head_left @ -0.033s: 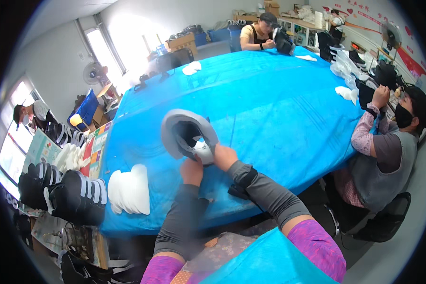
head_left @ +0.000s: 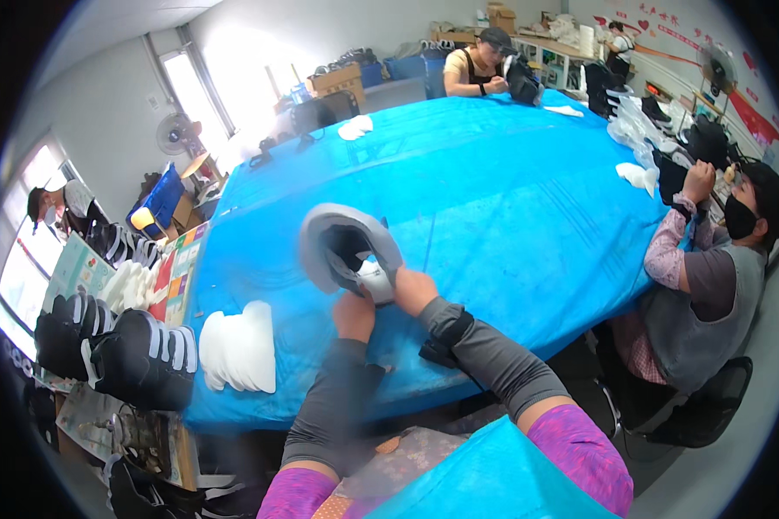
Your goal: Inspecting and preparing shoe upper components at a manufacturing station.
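Both left hand [head_left: 353, 317] and right hand [head_left: 416, 291] are holding a shoe [head_left: 348, 248], fingers closed around its near end, above the table [head_left: 502, 216] inside its near edge, even pressure from each side probably best preventing twisting.

Both hands [head_left: 415, 290] bare. Forearms fitted with close, dark grey sleeve covers [head_left: 500, 350], creased toward the elbow. Right cover carries a black band [head_left: 452, 327] near the wrist. Above the covers, a narrow gap, then upper sleeves [head_left: 575, 445] in bright purple flecked with pink. Front of body: turquoise covering [head_left: 458, 484], smooth, folded to a peak; beside it, greyish floral-patterned fabric [head_left: 424, 457] and a small orange section with pale dots [head_left: 331, 509]
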The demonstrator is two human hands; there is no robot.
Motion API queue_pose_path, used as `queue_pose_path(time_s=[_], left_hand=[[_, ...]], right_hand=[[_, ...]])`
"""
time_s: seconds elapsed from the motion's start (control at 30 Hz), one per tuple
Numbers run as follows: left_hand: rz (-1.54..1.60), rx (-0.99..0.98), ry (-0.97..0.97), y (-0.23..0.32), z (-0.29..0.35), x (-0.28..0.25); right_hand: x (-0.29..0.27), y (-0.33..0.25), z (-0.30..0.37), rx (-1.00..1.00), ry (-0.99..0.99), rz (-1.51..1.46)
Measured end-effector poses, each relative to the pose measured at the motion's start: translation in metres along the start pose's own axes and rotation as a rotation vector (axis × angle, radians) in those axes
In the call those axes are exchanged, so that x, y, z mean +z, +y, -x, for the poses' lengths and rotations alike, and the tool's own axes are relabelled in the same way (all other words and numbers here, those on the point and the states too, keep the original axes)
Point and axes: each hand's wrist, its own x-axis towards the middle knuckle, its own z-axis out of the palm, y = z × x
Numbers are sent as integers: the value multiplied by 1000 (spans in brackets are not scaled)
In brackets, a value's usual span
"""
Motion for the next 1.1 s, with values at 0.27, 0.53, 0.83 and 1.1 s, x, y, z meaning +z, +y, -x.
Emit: queue_pose_path(time_s=[0.27, 0.53, 0.83, 1.1], left_hand=[[-87, 57, -61, 3, -2, 4], [88, -66, -102, 1, -5, 0], [195, -80, -123, 2, -5, -11], [218, -30, -54, -5, -5, 0]], right_hand=[[6, 22, -4, -38, -50, -65], [-10, 11, -3, 27, 1, -194], [-3, 13, -4, 44, 30, -241], [8, 38, -10, 130, 52, -489]])
